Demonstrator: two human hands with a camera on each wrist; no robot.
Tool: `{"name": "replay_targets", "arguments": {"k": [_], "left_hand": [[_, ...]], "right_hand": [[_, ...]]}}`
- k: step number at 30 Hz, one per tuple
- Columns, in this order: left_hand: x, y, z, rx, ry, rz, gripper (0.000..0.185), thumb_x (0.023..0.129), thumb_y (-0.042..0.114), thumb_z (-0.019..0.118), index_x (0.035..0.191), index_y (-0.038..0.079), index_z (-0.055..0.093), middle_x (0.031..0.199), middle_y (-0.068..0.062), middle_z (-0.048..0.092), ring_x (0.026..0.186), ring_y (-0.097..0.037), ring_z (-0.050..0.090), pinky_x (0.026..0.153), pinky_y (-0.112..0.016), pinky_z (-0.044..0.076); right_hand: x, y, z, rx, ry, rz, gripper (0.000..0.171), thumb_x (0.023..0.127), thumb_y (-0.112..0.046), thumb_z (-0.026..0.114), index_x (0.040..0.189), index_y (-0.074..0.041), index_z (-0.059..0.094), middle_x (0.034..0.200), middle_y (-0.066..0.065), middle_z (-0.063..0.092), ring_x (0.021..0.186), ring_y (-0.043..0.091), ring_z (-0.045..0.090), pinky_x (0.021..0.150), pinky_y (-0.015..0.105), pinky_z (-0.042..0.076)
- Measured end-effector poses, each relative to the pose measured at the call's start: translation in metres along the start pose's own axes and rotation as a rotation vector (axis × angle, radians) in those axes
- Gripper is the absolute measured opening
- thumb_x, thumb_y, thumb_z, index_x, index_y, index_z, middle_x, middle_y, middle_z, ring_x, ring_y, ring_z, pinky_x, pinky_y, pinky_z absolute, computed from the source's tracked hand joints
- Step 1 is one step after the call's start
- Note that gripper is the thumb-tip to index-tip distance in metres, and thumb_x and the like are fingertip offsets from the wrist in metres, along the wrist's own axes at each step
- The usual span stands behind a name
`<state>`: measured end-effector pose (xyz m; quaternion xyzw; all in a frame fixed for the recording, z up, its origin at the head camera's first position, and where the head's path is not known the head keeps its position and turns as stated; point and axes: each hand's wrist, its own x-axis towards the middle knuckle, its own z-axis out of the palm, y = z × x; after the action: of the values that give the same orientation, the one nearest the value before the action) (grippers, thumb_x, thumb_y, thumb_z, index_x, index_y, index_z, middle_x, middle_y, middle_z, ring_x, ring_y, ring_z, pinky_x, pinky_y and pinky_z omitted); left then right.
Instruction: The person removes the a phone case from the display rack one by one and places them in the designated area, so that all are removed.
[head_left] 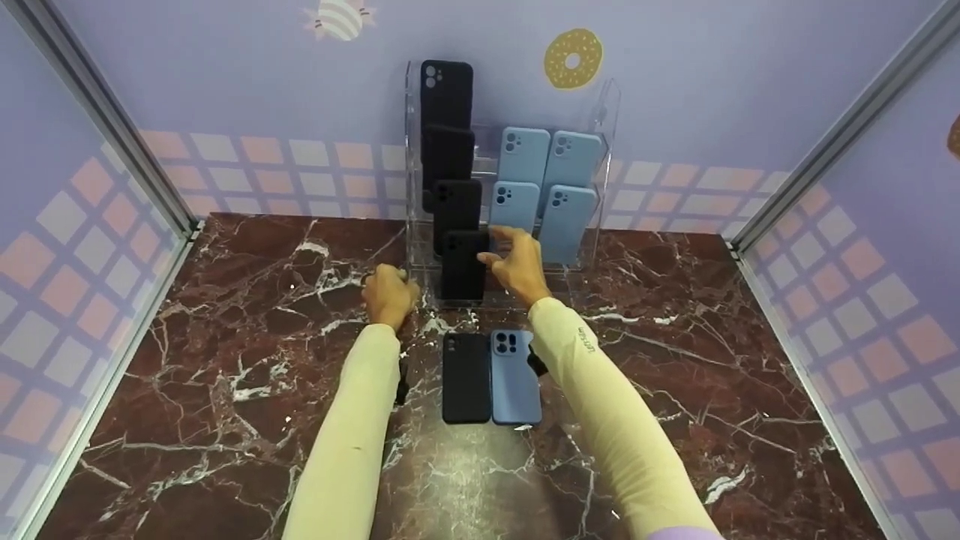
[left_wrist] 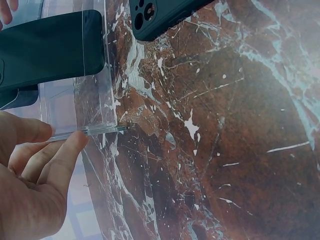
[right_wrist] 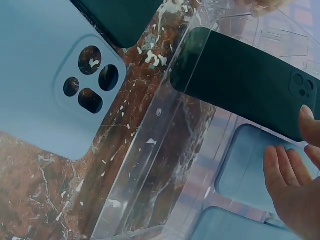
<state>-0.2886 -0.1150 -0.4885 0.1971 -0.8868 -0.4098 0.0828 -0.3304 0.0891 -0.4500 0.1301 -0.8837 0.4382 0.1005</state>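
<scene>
1. Head view: a clear acrylic display rack [head_left: 607,112] stands at 12 o'clock on the dark red marble tabletop [head_left: 225,360]. Its left column holds four black phone cases; blue phone cases [head_left: 551,191] fill the right columns.
2. Head view: the right hand [head_left: 517,262] is at the front black phone case [head_left: 463,266] in the lowest tier, thumb and fingers curved against its right edge. Whether it pinches the case cannot be told.
3. Head view: the left hand [head_left: 390,294], fingers loosely bent, rests at the rack's front left corner, at 9 o'clock of that case.
4. Head view: at 6 o'clock of the rack, a loose black case [head_left: 465,379] and a loose blue case [head_left: 514,377] lie flat, side by side and touching.
5. Left wrist view: the left hand [left_wrist: 35,180] is relaxed, its fingertips [left_wrist: 75,142] touching the rack's clear edge [left_wrist: 95,131]; the front black case [left_wrist: 50,47] sits in the rack at 12 o'clock.
6. Right wrist view: the right hand [right_wrist: 295,187], fingers fairly straight, lies by the camera end of the front black case [right_wrist: 245,85]. The loose blue case [right_wrist: 55,75] lies at 9 o'clock.
</scene>
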Motion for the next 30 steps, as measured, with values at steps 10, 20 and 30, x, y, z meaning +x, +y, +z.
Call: {"name": "replay_targets", "arguments": {"k": [10, 20, 30], "left_hand": [[0.0, 0.0, 0.002, 0.006, 0.001, -0.001, 0.011, 0.082, 0.007, 0.061, 0.074, 0.008, 0.069, 0.093, -0.017, 0.073, 0.088, -0.039, 0.065, 0.086, -0.055, 0.052], [0.0, 0.0, 0.001, 0.018, 0.007, -0.003, 0.011, 0.082, 0.009, 0.064, 0.075, 0.007, 0.072, 0.093, -0.019, 0.075, 0.095, -0.043, 0.069, 0.09, -0.054, 0.051], [-0.001, 0.001, -0.001, 0.006, -0.009, -0.023, 0.023, 0.083, 0.009, 0.064, 0.099, 0.004, 0.079, 0.106, -0.019, 0.074, 0.103, -0.046, 0.068, 0.091, -0.054, 0.052]], "right_hand": [[-0.001, 0.001, 0.007, 0.031, 0.07, -0.03, 0.032, 0.088, -0.006, 0.078, 0.119, 0.0, 0.073, 0.118, 0.015, 0.072, 0.108, 0.027, 0.07, 0.095, 0.034, 0.053], [-0.001, 0.001, 0.015, 0.049, 0.148, -0.065, 0.019, 0.088, -0.007, 0.078, 0.106, -0.002, 0.077, 0.105, 0.011, 0.076, 0.09, 0.022, 0.074, 0.081, 0.035, 0.057], [-0.001, 0.004, 0.017, 0.12, 0.195, -0.1, 0.011, 0.085, 0.001, 0.077, 0.096, 0.0, 0.076, 0.095, 0.011, 0.076, 0.083, 0.023, 0.073, 0.075, 0.034, 0.057]]}}
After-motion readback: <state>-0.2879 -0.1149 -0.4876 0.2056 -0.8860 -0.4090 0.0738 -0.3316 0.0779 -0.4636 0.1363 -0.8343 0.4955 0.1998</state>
